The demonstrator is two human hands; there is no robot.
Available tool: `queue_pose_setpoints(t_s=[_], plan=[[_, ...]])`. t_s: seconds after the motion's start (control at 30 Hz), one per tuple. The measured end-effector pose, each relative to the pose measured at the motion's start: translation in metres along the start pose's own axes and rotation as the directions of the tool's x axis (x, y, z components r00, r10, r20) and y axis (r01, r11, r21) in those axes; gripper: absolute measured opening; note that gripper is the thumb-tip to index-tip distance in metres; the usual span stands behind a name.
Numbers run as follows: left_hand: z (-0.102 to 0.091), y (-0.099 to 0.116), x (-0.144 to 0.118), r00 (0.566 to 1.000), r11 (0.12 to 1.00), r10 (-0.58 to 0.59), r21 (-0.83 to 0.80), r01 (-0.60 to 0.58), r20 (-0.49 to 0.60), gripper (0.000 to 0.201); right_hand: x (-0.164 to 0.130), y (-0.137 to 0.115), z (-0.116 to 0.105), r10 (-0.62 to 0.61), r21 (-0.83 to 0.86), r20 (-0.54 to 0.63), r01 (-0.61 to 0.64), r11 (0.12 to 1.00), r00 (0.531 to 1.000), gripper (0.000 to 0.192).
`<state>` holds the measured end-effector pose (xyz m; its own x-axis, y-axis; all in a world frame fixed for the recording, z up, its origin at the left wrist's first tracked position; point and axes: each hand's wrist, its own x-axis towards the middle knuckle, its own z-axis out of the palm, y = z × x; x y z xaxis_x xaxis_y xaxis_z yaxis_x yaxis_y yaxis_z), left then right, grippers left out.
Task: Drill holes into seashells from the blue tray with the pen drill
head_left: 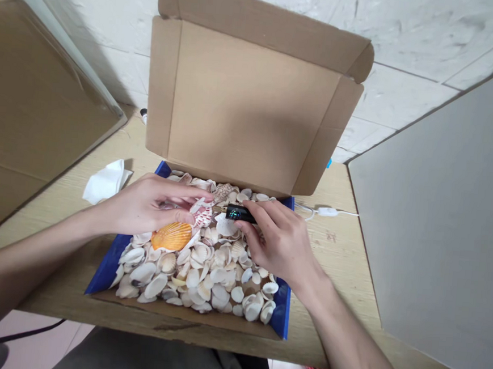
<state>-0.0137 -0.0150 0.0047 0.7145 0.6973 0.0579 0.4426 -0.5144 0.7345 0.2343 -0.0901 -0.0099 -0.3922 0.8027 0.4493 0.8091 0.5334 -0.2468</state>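
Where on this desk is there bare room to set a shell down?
Bare wood lies between the tissue and the box's left wall, and right of the box below the white cable. Inside the box, seashells and both hands crowd everything.

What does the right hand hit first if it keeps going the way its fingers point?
The right hand holds a black tool pointing left. Straight on, the tool's tip would probably meet the speckled shell held by the left hand, though depth is unclear.
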Motion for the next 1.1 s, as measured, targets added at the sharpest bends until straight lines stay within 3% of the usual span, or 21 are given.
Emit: queue_pose_setpoints(t_s=[0.43, 0.77, 1.0, 1.1], plan=[[0.001, -0.007, -0.001, 0.996, 0.997, 0.077, 0.024, -0.077, -0.033, 0.032, 0.0, 0.003, 0.002, -0.052, -0.033, -0.077, 0.05, 0.998, 0.996, 0.025], [0.0, -0.002, 0.003, 0.992, 0.993, 0.122, 0.008, -0.121, -0.045, 0.031, -0.001, 0.003, 0.002, -0.014, 0.0, -0.006, 0.014, 1.0, 1.0, 0.027], [0.001, 0.004, -0.001, 0.999, 0.998, -0.037, -0.044, 0.036, -0.035, 0.031, 0.0, 0.001, 0.001, -0.001, -0.002, 0.028, 0.001, 1.0, 1.0, 0.029], [0.001, 0.005, -0.001, 0.998, 0.997, -0.053, -0.049, 0.052, -0.021, 0.032, 0.0, 0.001, 0.001, 0.006, 0.004, 0.047, -0.006, 1.0, 0.999, 0.029]])
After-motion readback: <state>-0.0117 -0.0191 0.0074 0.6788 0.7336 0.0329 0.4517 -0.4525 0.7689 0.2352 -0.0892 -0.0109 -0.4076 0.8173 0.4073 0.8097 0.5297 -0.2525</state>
